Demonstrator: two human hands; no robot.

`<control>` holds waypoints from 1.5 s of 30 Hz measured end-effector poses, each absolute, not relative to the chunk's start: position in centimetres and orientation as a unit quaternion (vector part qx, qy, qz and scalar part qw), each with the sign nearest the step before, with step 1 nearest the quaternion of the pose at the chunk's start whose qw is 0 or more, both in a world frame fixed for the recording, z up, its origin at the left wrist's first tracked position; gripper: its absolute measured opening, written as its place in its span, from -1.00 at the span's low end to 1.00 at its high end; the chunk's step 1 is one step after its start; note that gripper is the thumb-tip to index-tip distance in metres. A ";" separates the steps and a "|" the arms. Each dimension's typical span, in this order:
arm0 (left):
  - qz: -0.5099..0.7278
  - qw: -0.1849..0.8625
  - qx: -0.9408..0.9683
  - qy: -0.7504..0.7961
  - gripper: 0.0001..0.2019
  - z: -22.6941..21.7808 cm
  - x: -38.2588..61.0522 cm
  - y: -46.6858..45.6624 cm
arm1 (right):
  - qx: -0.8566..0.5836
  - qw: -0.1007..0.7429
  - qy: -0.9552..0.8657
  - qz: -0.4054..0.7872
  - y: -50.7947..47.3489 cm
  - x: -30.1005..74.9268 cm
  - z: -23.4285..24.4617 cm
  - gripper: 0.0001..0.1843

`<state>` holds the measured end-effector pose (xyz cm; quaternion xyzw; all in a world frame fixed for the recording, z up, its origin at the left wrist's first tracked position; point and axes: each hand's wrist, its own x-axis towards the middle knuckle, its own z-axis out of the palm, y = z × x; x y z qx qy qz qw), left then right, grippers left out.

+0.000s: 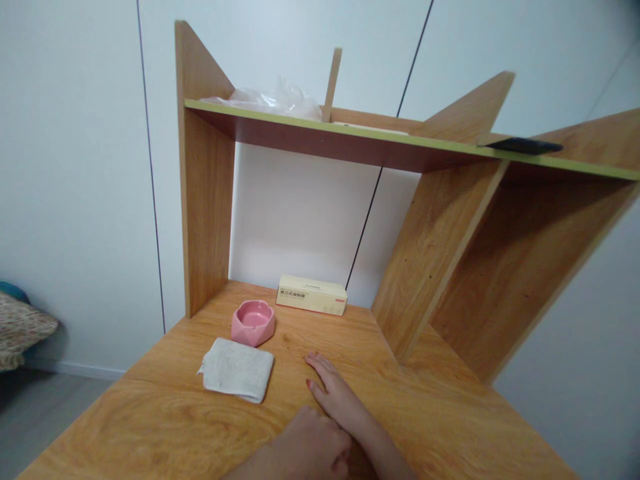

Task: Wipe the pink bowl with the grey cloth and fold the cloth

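In the head view, you have one right hand [333,387] lying flat, palm down and empty on the wood-grain desk [125,427], fingers extended, thumb apart; your one left hand [313,440] is curled in by the right wrist, and whether it grips anything you cannot tell. Taking directions from your right hand, one folded cloth [237,370], pale grey and napped, lies at nine o'clock; one pink dish [253,330], faceted and glossy, stands at ten, just beside the cloth; one long cream carton [311,297] rests near twelve. Farther off, crumpled clear plastic [283,100] tops the shelf [380,150] toward eleven-thirty, and one flat dark object [525,145] lies between one and two.
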<state>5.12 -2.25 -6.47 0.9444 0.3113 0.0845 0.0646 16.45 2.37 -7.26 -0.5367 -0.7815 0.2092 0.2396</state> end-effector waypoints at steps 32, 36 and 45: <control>0.069 0.080 0.949 0.297 -0.87 -6.5 5.4 -2.2 | -0.534 0.242 -0.781 0.213 2.3 16.4 -7.3 -0.50; 0.073 0.073 0.946 0.307 -0.85 -6.4 5.3 -2.2 | -0.540 0.231 -0.781 0.212 2.3 16.3 -7.1 -0.49; 0.067 0.069 0.948 0.304 -0.86 -6.7 5.3 -2.1 | -0.542 0.245 -0.773 0.219 2.3 16.4 -7.3 -0.50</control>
